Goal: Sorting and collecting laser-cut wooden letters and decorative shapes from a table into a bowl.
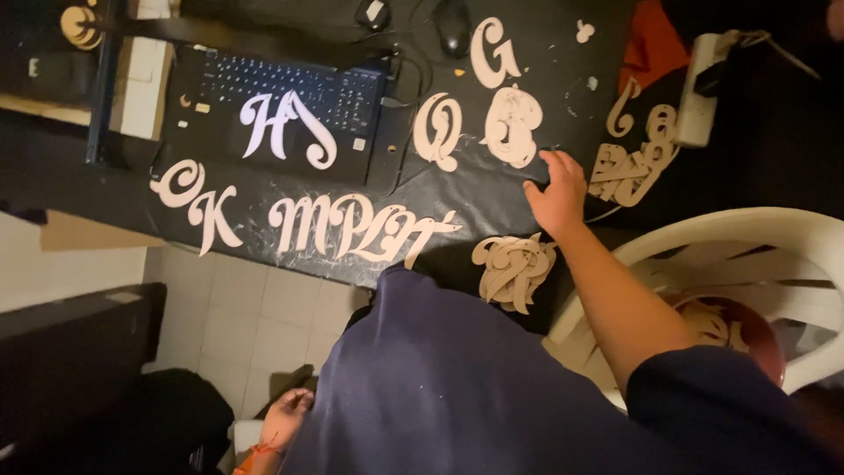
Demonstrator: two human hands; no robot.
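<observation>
Black table (492,198) was covered with wooden cut-out letters; the right hand (556,189), open and empty, was stretched beside the letter B (514,127), apparently sorting letters; a careful grasp would be needed.

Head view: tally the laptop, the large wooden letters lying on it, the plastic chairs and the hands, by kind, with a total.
Laptop: 1
Large wooden letters on the laptop: 2
White plastic chair: 1
Hands: 2
Total: 6
</observation>
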